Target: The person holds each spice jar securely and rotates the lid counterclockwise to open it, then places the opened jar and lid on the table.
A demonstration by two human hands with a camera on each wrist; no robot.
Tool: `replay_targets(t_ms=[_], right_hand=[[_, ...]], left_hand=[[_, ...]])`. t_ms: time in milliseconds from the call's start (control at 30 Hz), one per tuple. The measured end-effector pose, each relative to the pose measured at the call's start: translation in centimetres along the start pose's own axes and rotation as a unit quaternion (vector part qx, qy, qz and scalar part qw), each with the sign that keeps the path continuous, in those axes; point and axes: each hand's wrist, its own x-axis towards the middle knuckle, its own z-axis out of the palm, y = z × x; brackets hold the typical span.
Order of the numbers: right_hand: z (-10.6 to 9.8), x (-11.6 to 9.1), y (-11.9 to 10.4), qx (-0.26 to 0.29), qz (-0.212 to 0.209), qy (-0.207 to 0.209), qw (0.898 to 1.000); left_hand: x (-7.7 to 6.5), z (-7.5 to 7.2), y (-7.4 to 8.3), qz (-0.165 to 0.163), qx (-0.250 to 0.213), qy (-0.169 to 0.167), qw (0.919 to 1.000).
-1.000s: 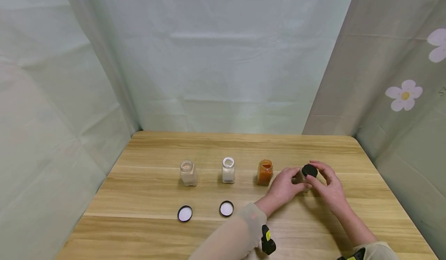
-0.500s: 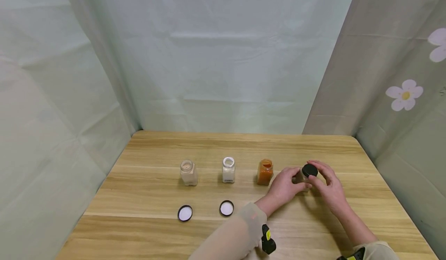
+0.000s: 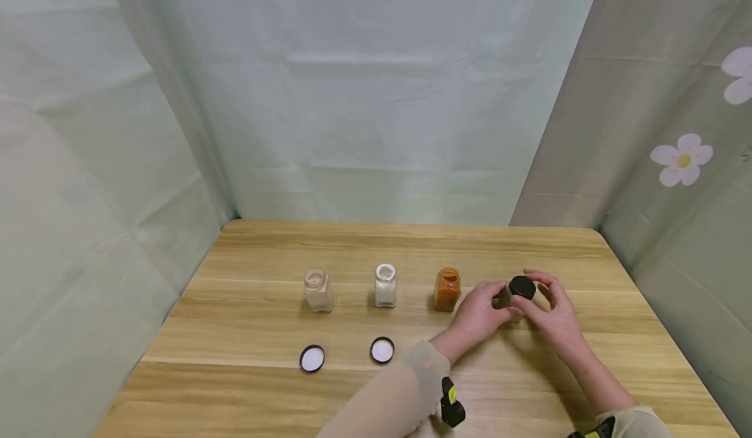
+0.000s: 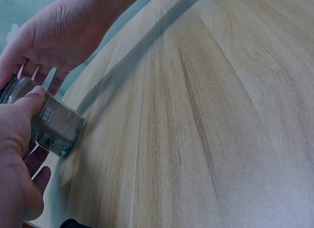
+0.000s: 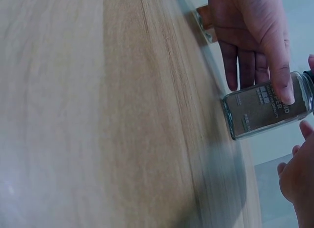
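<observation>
A glass spice jar of brown-grey powder (image 5: 255,112) stands upright on the wooden table at the right, capped with a black lid (image 3: 522,286). My left hand (image 3: 476,311) grips the jar's body, its thumb across the printed label in the right wrist view. Around the lid, my right hand (image 3: 555,314) curls its thumb and fingers from the other side. Just left of my left hand is an uncapped jar of orange-red powder (image 3: 447,292).
Further left stand two more uncapped jars, one with white contents (image 3: 385,288) and one with beige powder (image 3: 318,292). In front of them, two black-rimmed lids (image 3: 382,350) (image 3: 312,358) lie white side up. Pale cloth (image 3: 376,98) hangs behind the table (image 3: 247,386).
My right fingers shift slightly around the black lid. The left hand, the jar and the other jars stay in place.
</observation>
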Motion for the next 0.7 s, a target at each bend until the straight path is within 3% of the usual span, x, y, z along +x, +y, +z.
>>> replay_targets(t_ms=[133,700], right_hand=[[0.15,0.19,0.16,-0.006,-0.02,0.018,1.0],[0.21,0.13,0.0,-0.007,0.004,0.025,1.0]], left_hand=[[0.01,-0.04,0.02,-0.004,-0.003,-0.001,1.0],[-0.09,-0.08,0.07,-0.003,-0.006,-0.003,1.0]])
